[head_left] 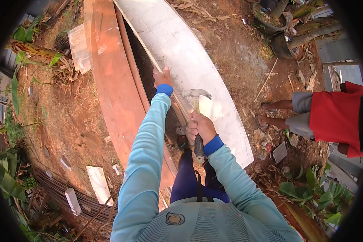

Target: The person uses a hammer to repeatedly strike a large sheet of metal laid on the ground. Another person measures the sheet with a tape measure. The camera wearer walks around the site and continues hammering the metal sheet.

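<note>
Timber: two long boards lie side by side on the bare ground, running from near to far. A reddish-brown plank [109, 76] is on the left and a pale grey board [189, 60] on the right, with a dark gap between them.
Bystander: one person in a red top [334, 117] and grey shorts stands on the far right, well apart from the boards.
Arms: two, both in light blue sleeves with darker blue cuffs; the left is stretched far forward, the right bent and nearer.
Hammer: one claw hammer [195, 105], its metal head lying over the left edge of the grey board, handle running back toward the person.
Right hand [201, 127]: closed in a fist round the hammer handle, just near of the head.
Left hand [162, 77]: farther out than the hammer, resting on the left edge of the grey board; whether its fingers grip the edge or only press on it, I cannot tell.
</note>
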`<move>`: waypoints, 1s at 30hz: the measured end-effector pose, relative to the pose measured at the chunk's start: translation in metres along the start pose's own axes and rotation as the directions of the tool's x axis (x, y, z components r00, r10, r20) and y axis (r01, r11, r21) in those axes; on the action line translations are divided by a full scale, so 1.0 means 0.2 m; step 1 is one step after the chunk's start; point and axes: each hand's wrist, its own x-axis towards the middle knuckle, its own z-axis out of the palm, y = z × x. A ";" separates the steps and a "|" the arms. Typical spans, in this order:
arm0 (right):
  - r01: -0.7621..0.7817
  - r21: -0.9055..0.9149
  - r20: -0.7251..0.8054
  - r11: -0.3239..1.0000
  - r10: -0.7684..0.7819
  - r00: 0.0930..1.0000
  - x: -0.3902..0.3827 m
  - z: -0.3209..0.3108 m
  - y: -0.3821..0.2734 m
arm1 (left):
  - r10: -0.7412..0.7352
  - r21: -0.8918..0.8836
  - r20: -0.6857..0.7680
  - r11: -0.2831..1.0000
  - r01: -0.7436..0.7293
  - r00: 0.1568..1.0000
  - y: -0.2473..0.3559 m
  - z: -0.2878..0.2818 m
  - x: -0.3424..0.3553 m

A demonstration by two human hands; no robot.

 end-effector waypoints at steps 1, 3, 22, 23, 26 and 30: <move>0.028 -0.019 -0.050 0.999 -0.029 0.998 0.00 -0.01 -0.02 | 0.001 -0.001 0.032 1.000 -0.001 0.999 0.03 -0.01 -0.03; 0.068 -0.081 -0.103 0.994 -0.076 0.992 -0.02 0.09 -0.11 | 0.045 -0.045 0.017 0.998 -0.044 0.999 0.00 -0.03 -0.01; -0.106 -0.114 -0.080 0.988 0.097 0.992 0.06 -0.06 -0.14 | -0.022 0.241 0.041 0.971 0.012 0.999 0.07 -0.08 -0.05; -0.134 -0.153 -0.020 0.979 0.133 0.991 0.11 -0.07 -0.20 | -0.038 0.247 0.100 0.969 0.012 0.994 0.08 -0.12 -0.03; 0.125 0.090 -0.109 0.988 -0.115 0.987 0.19 -0.12 -0.34 | 0.134 0.172 -0.022 0.977 -0.129 0.991 0.04 -0.19 -0.20; 0.531 0.179 -0.484 0.829 -0.396 0.780 0.30 0.12 -0.44 | 0.077 -0.121 -0.091 0.989 -0.087 0.993 -0.08 -0.12 -0.69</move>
